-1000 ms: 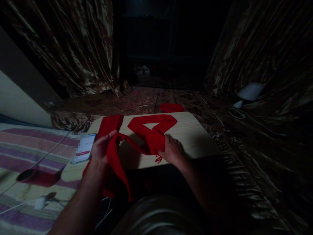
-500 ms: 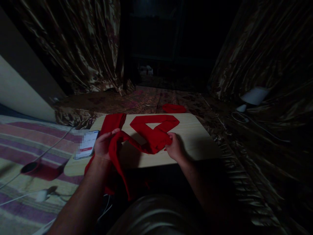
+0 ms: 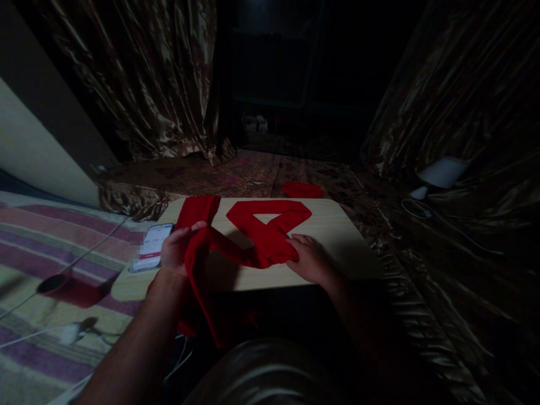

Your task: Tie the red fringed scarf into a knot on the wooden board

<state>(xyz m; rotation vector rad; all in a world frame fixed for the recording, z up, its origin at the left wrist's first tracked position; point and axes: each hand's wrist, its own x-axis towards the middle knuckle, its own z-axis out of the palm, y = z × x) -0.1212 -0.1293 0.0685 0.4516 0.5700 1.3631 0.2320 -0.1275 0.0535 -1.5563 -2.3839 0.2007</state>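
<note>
A long red fabric strip point(image 3: 270, 242) lies folded in a triangular loop on a pale wooden board point(image 3: 337, 236). My left hand point(image 3: 179, 247) has the strip draped over it, its fingers curled around the cloth, and a length hangs down past the board's near edge. At the crossing of the loop, my right hand point(image 3: 306, 256) grips the fabric's right edge, fingertips on top. Another flat stretch of red cloth point(image 3: 198, 209) lies at the board's far left; whether it joins the strip is hidden behind my left hand.
A phone point(image 3: 152, 247) rests on the board's left side. A red cup-like object point(image 3: 78, 289) and white cables lie on the striped bedding point(image 3: 29, 236). More red fabric point(image 3: 302, 189) is beyond the far edge. A white lamp point(image 3: 442, 171) stands at right, near curtains.
My right hand has turned flatter, its fingers reaching further over the cloth. The strip between my hands sags slightly differently, and the view has shifted a little.
</note>
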